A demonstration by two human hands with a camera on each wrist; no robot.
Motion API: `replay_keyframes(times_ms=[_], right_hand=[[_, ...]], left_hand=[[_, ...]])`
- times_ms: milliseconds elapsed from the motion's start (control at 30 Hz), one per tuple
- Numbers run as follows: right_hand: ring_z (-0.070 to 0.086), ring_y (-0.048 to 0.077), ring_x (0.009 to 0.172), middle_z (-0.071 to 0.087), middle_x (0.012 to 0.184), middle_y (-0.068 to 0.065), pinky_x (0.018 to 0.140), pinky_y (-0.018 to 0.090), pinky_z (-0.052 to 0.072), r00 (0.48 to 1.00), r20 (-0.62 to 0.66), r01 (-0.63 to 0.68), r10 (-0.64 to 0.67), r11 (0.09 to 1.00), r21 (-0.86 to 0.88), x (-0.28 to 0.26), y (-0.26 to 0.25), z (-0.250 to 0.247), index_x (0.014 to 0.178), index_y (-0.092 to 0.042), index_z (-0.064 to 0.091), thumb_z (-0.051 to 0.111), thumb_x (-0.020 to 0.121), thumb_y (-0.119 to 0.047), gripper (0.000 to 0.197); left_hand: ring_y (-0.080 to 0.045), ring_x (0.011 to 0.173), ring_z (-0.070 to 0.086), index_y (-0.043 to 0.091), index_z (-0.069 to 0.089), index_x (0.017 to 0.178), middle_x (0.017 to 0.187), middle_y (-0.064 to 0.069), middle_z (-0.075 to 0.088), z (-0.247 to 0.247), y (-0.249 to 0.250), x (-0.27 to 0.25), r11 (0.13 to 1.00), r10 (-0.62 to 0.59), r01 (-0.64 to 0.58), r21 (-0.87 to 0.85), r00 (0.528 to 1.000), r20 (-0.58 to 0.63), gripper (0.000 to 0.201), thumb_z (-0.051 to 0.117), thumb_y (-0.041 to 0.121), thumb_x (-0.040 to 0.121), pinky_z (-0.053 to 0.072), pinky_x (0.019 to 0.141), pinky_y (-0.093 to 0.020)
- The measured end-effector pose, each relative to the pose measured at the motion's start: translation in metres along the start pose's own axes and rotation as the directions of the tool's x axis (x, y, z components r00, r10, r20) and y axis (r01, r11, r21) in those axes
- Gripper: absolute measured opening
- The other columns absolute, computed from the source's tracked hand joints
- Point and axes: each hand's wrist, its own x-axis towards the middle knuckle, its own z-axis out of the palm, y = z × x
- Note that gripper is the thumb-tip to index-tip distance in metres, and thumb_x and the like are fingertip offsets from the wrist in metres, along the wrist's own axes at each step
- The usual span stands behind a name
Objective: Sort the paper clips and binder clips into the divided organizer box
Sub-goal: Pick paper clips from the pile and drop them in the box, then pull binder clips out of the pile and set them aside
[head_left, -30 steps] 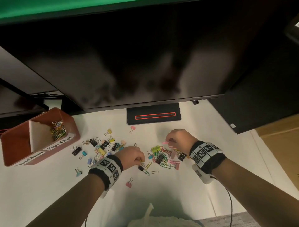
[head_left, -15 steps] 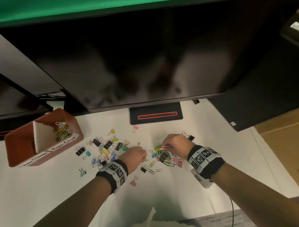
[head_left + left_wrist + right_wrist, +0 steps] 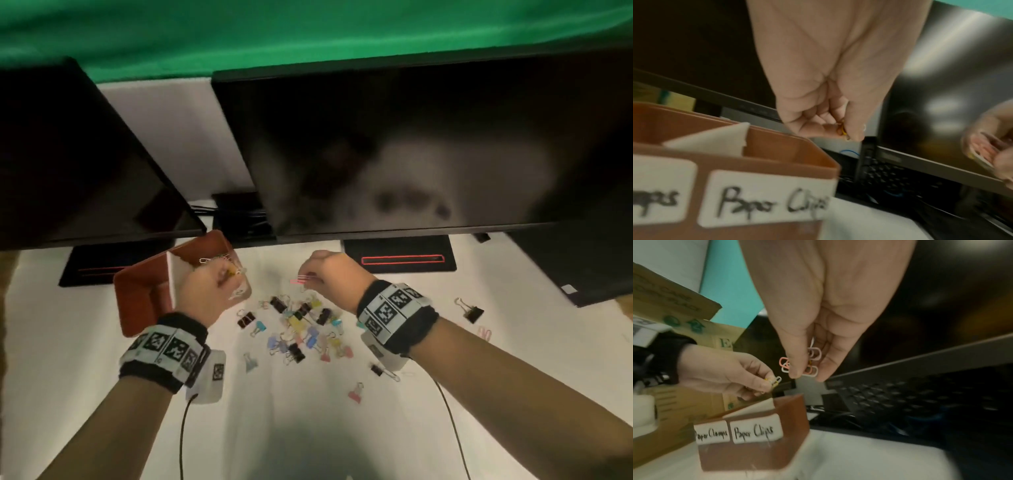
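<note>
The brown divided organizer box (image 3: 137, 301) (image 3: 781, 165) (image 3: 793, 415) stands at the back left, labelled "Paper Clamps" and "Paper Clips". My left hand (image 3: 219, 277) (image 3: 846, 134) (image 3: 772, 382) hovers over the "Paper Clips" compartment and pinches a few yellow and white paper clips (image 3: 774, 381). Paper clips (image 3: 215, 258) lie inside that compartment. My right hand (image 3: 308, 275) (image 3: 807, 374) is raised just right of the box, pinching several pink and white paper clips (image 3: 813, 353). Coloured and black binder clips (image 3: 301, 325) lie scattered on the white table below it.
Two dark monitors (image 3: 411, 144) overhang the table's back; their black stands (image 3: 400, 255) sit behind the box and the clips. A black binder clip (image 3: 472, 311) and pink paper clips (image 3: 484, 332) lie at the right. A keyboard (image 3: 900, 402) is behind. Wrist cables trail toward me.
Both hands lifted from the clip pile and moved left with paper clips pinched; the left now hangs over the box, the right beside it. The view swung left.
</note>
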Motion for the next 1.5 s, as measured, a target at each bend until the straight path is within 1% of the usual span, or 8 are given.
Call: replay_keyframes(times_ms=[167,367,567,700,900,1133,1333,1500], right_hand=[[0.058,0.028,0.102,0.061,0.111,0.012,0.09,0.033,0.046,0.999,0.027,-0.029,0.029,1.0,-0.003,0.091,-0.077,0.031,0.11,-0.01,0.065,0.055,0.09,-0.014,0.023],[0.058,0.025,0.11,0.061,0.121,0.01,0.096,0.034,0.047,0.987,0.042,-0.159,0.155,0.977,0.145,0.129,-0.1,0.072,0.128,-0.015,0.051,0.059,0.089,-0.024,0.041],[0.06,0.013,0.09,0.058,0.113,-0.001,0.084,0.025,0.05,0.992,-0.107,-0.034,0.059,0.975,0.221,0.062,-0.063,0.058,0.12,-0.022,0.055,0.055,0.091,-0.023,0.029],[0.049,0.0,0.081,0.054,0.104,-0.007,0.083,0.024,0.047,0.976,-0.105,-0.182,0.189,0.981,0.065,-0.022,0.01,0.042,0.118,-0.026,0.055,0.058,0.089,-0.027,0.03],[0.056,0.011,0.08,0.051,0.111,-0.004,0.072,0.028,0.05,0.857,-0.02,-0.515,0.515,0.856,-0.054,-0.136,0.099,0.022,0.12,-0.032,0.048,0.064,0.082,-0.042,0.043],[0.057,0.024,0.101,0.039,0.127,0.001,0.084,0.038,0.055,0.856,0.11,-0.488,0.506,0.859,-0.156,-0.17,0.138,0.044,0.131,-0.035,0.04,0.072,0.072,-0.044,0.068],[0.059,0.022,0.093,0.044,0.118,0.0,0.078,0.04,0.056,0.89,0.075,-0.445,0.45,0.892,-0.075,-0.161,0.152,0.048,0.12,-0.028,0.05,0.066,0.08,-0.04,0.044],[0.057,0.012,0.082,0.046,0.114,-0.003,0.077,0.036,0.056,0.921,0.076,-0.385,0.382,0.923,0.021,-0.165,0.162,0.033,0.115,-0.026,0.054,0.069,0.079,-0.038,0.041]], left_hand=[[-0.019,0.079,0.058,0.018,0.06,0.078,0.073,0.002,0.061,-0.026,-0.035,0.027,0.979,-0.191,0.196,0.055,0.978,-0.089,0.012,0.067,0.027,0.082,0.041,0.072,-0.027],[-0.025,0.113,0.057,0.012,0.059,0.119,0.119,-0.008,0.064,-0.032,-0.054,0.035,0.973,-0.23,0.23,0.018,0.973,-0.001,0.032,0.057,0.015,0.087,0.044,0.101,-0.044],[-0.008,0.096,0.057,0.018,0.057,0.117,0.107,0.006,0.06,-0.026,-0.017,-0.003,0.99,0.104,-0.1,-0.098,0.994,0.035,0.029,0.053,0.01,0.09,0.046,0.085,-0.02],[-0.009,0.076,0.06,0.021,0.058,0.113,0.096,0.005,0.059,0.017,0.017,-0.022,0.955,0.288,-0.268,-0.124,0.937,0.196,0.025,0.056,0.015,0.088,0.049,0.073,-0.021],[-0.017,0.077,0.059,0.019,0.059,0.107,0.098,0.0,0.057,0.107,0.07,-0.047,0.942,0.332,-0.309,-0.128,0.817,0.471,0.022,0.061,0.018,0.085,0.052,0.073,-0.028],[-0.016,0.093,0.055,0.023,0.05,0.112,0.113,0.003,0.047,0.179,0.093,-0.074,0.879,0.231,-0.454,0.145,0.672,0.704,0.044,0.066,0.042,0.076,0.049,0.083,-0.033],[-0.016,0.088,0.056,0.021,0.052,0.1,0.104,0.004,0.047,0.197,0.093,-0.077,0.918,0.184,-0.371,0.142,0.713,0.676,0.018,0.061,0.021,0.084,0.056,0.078,-0.03],[-0.003,0.075,0.05,0.018,0.056,0.097,0.095,0.008,0.046,0.184,0.093,-0.073,0.94,0.259,-0.337,0.05,0.801,0.539,0.017,0.063,0.022,0.083,0.038,0.068,-0.009]])
